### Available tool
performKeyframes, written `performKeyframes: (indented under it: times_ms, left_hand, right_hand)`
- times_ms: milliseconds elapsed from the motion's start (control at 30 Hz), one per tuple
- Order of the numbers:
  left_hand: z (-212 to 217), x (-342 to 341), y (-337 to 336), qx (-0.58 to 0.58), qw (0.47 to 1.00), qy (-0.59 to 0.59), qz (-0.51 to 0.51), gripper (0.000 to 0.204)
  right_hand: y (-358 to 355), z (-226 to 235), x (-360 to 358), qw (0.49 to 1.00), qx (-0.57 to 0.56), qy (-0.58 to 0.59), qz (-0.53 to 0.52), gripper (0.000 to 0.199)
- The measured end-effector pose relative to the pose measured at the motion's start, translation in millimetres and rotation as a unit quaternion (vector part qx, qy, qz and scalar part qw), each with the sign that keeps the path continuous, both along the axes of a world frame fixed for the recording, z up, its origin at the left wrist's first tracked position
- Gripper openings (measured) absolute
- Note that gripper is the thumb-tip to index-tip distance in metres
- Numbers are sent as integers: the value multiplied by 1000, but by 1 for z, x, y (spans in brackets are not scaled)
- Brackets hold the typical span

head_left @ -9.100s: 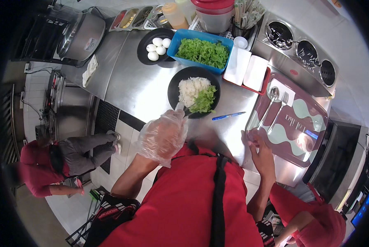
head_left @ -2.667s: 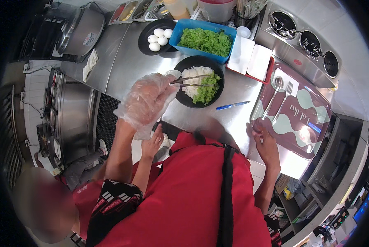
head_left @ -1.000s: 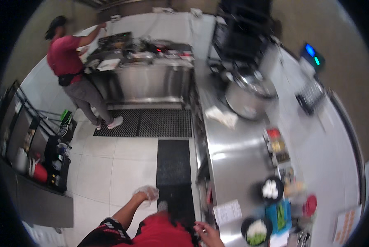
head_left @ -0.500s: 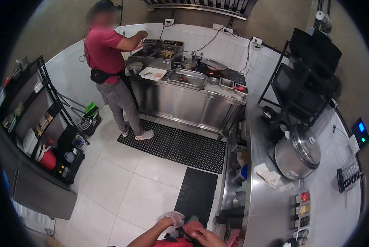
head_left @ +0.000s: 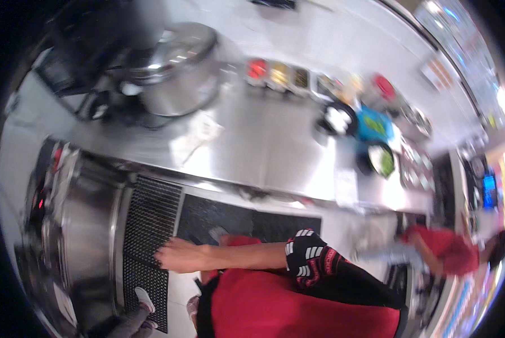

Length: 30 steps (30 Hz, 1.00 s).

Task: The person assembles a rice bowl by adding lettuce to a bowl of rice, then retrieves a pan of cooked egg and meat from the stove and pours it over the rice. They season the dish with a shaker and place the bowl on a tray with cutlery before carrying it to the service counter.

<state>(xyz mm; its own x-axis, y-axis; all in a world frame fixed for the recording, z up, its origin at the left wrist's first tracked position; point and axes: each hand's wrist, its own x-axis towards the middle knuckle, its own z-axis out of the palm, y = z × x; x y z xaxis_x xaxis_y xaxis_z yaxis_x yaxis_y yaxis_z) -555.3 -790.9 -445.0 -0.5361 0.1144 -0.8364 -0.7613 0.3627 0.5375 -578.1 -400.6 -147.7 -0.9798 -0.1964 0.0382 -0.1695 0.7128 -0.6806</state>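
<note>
My right arm reaches leftward from a black sleeve with white stripes across the lower middle of the picture. At its end, my bare right hand (head_left: pixel 182 255) hangs above the black perforated floor mat (head_left: pixel 151 225). Its fingers are smeared by motion, and no held thing shows. A pale shape at the lower left beside my red clothing looks like my left hand (head_left: pixel 192 307), mostly hidden behind my body; its fingers cannot be made out. The stainless steel counter (head_left: pixel 244 135) lies beyond my arm, apart from both hands.
On the counter stand a large cooker (head_left: pixel 176 76), a white cloth (head_left: pixel 196 138), small topping containers (head_left: pixel 279 74), a black bowl with greens (head_left: pixel 379 159) and an egg tray (head_left: pixel 417 169). Another person in red (head_left: pixel 441 248) is at the right. A co-worker's shoe (head_left: pixel 144 298) shows lower left.
My view has swung to the right, so the counter now spans the upper middle. My right arm is stretched out, where both hands were close together before. Another person has come into view.
</note>
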Motion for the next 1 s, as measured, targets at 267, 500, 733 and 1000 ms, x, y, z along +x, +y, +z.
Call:
performKeyframes:
  times_ms: [267,500,733,1000]
  left_hand:
    - [6,-148,-45,-238,637,196,-706,28]
    - [105,-205,202,63,921,190,-336,33]
    - [116,-8,284,169,923,19,-344,37]
    - [78,153,119,-76,846,-17,-527,32]
  right_hand:
    - [34,-30,212,848,-91,-57,-518,13]
    - [-2,-37,426,614,-90,-190,-761,21]
    - [118,-48,516,680,30,-174,-711,23]
    - [238,-39,579,687,-6,-192,-701,36]
